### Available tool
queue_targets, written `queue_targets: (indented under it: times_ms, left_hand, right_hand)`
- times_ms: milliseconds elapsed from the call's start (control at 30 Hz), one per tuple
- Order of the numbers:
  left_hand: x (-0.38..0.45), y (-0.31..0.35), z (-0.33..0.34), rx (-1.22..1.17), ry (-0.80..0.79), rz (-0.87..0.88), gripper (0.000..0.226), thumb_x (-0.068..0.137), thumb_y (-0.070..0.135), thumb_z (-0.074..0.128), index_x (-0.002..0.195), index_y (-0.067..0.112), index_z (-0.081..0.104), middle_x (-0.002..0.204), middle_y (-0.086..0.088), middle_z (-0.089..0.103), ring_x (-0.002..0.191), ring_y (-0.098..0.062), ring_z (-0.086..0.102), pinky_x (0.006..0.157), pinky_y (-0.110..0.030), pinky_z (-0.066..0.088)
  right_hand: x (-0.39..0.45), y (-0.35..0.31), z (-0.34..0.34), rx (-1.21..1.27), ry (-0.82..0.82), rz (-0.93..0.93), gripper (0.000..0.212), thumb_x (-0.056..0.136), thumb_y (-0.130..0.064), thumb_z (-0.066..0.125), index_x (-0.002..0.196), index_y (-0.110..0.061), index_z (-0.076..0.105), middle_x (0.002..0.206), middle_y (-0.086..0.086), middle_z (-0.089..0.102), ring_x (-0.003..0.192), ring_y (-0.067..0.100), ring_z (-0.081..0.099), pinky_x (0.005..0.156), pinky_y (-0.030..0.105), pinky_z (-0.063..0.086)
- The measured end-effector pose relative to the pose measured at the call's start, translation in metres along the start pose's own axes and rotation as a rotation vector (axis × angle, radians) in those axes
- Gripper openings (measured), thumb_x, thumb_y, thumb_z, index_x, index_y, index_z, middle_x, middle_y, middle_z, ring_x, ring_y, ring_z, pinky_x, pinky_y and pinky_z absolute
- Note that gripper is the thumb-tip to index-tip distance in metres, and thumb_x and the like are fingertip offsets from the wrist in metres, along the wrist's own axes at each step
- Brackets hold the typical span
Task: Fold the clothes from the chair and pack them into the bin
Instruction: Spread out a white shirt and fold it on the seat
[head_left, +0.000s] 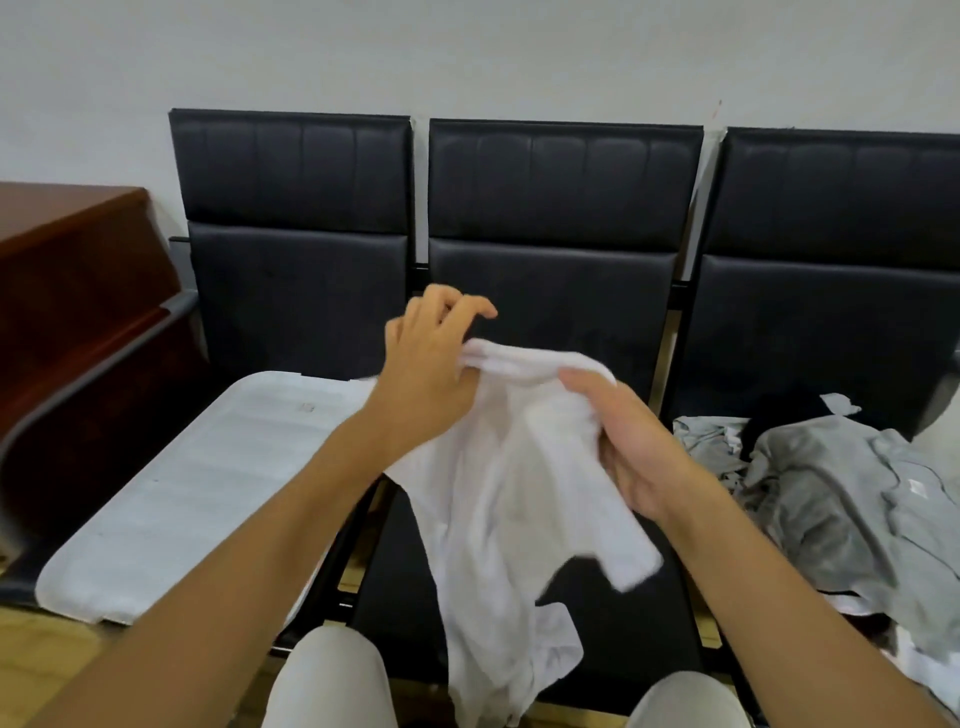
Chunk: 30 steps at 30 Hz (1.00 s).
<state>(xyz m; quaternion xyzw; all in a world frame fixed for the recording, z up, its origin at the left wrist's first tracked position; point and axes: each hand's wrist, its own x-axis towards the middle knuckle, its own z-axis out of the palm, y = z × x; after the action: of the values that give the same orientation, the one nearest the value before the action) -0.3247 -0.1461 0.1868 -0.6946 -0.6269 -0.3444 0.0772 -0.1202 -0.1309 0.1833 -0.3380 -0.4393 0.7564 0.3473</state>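
A white shirt (498, 499) hangs in the air above the middle black seat (639, 618), its lower end drooping between my knees. My left hand (431, 369) pinches the shirt's upper edge with thumb and lower fingers, the other fingers lifted. My right hand (623, 441) grips the shirt's right side, fingers curled into the cloth. A heap of grey, black and white clothes (841, 493) lies on the right seat. A white bin lid (182, 493) lies on the left seat; whether a bin sits under it cannot be seen.
Three black padded chairs (561, 218) stand in a row against a pale wall. A brown wooden desk (67, 270) is at the far left beside a dark curved armrest (78, 384). Wooden floor shows below the seats.
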Motion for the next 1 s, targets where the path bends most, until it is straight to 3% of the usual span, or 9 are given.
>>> queue_targets:
  times_ms: [133,200,267,400,500,700,800,900,1000]
  left_hand:
    - [-0.044,0.03,0.007,-0.786,0.045,-0.242,0.022,0.088,0.029,0.063,0.108,0.031,0.054,0.106,0.011,0.06,0.094,0.002,0.06,0.081,-0.019,0.05]
    - [-0.064,0.039,0.014,-1.038,-0.176,-0.408,0.015,0.101,0.032,0.051,0.114,0.028,0.056,0.108,0.004,0.064,0.098,0.005,0.063,0.085,-0.02,0.051]
    - [-0.08,0.044,0.024,-1.134,-0.395,-0.456,0.041,0.1,0.051,0.042,0.13,0.026,0.053,0.121,0.002,0.065,0.114,-0.005,0.062,0.096,-0.031,0.051]
    - [-0.088,0.054,0.034,-1.151,-0.246,-0.543,0.021,0.093,0.033,0.057,0.111,0.022,0.064,0.103,0.012,0.074,0.102,-0.011,0.068,0.082,-0.02,0.054]
    - [-0.077,0.043,0.028,-1.166,-0.022,-0.586,0.025,0.101,0.025,0.051,0.123,0.028,0.061,0.113,0.015,0.071,0.108,-0.002,0.065,0.085,-0.018,0.054]
    - [-0.059,0.01,0.008,-0.713,0.065,-0.413,0.013,0.103,0.038,0.044,0.108,0.035,0.056,0.098,0.019,0.064,0.094,-0.002,0.063,0.078,-0.025,0.053]
    - [-0.051,0.016,-0.003,-0.723,0.057,-0.32,0.012,0.104,0.026,0.045,0.105,0.031,0.056,0.093,0.02,0.063,0.092,0.0,0.063,0.072,-0.014,0.052]
    - [-0.047,0.035,-0.015,-0.777,-0.035,-0.233,0.02,0.102,0.013,0.047,0.098,0.03,0.056,0.089,0.016,0.062,0.085,0.001,0.063,0.07,-0.011,0.051]
    - [-0.049,0.052,-0.021,-0.795,-0.255,-0.099,0.031,0.097,0.001,0.051,0.096,0.031,0.059,0.084,0.024,0.064,0.083,0.003,0.064,0.071,-0.011,0.051]
  right_hand:
    - [0.001,-0.009,0.018,0.335,0.07,-0.054,0.031,0.098,-0.028,0.058,0.121,-0.007,0.058,0.104,0.013,0.075,0.098,0.02,0.073,0.083,0.035,0.061]
    - [0.001,-0.014,0.024,0.402,0.064,-0.064,0.034,0.098,-0.027,0.058,0.123,-0.005,0.057,0.111,0.015,0.073,0.104,0.022,0.071,0.088,0.037,0.059]
    - [0.002,-0.018,0.028,0.382,0.058,-0.083,0.037,0.098,-0.028,0.058,0.128,-0.006,0.055,0.117,0.015,0.072,0.108,0.024,0.07,0.092,0.038,0.057]
    - [-0.003,-0.022,0.032,0.235,0.026,-0.17,0.03,0.098,-0.026,0.059,0.124,-0.013,0.058,0.115,0.009,0.071,0.109,0.02,0.069,0.093,0.039,0.057]
    - [-0.005,-0.024,0.024,0.119,0.077,-0.224,0.023,0.097,-0.023,0.06,0.118,-0.016,0.059,0.112,0.008,0.071,0.108,0.021,0.069,0.089,0.042,0.059]
    - [0.007,-0.007,-0.014,-0.342,0.382,-0.328,0.022,0.092,-0.017,0.06,0.098,0.004,0.06,0.088,0.01,0.065,0.086,0.025,0.062,0.074,0.041,0.05]
    - [0.006,0.009,-0.025,-0.805,0.168,-0.229,0.02,0.09,-0.02,0.067,0.106,-0.012,0.058,0.089,0.004,0.065,0.08,0.023,0.063,0.068,0.038,0.053]
    - [-0.002,0.03,-0.018,-1.019,-0.205,0.136,0.09,0.077,-0.015,0.081,0.143,-0.046,0.029,0.122,-0.001,0.061,0.108,0.019,0.064,0.079,0.037,0.061]
    - [-0.018,0.045,0.008,-1.139,-0.355,0.17,0.079,0.085,-0.007,0.074,0.149,-0.027,0.032,0.136,-0.004,0.053,0.124,0.014,0.056,0.088,0.017,0.051]
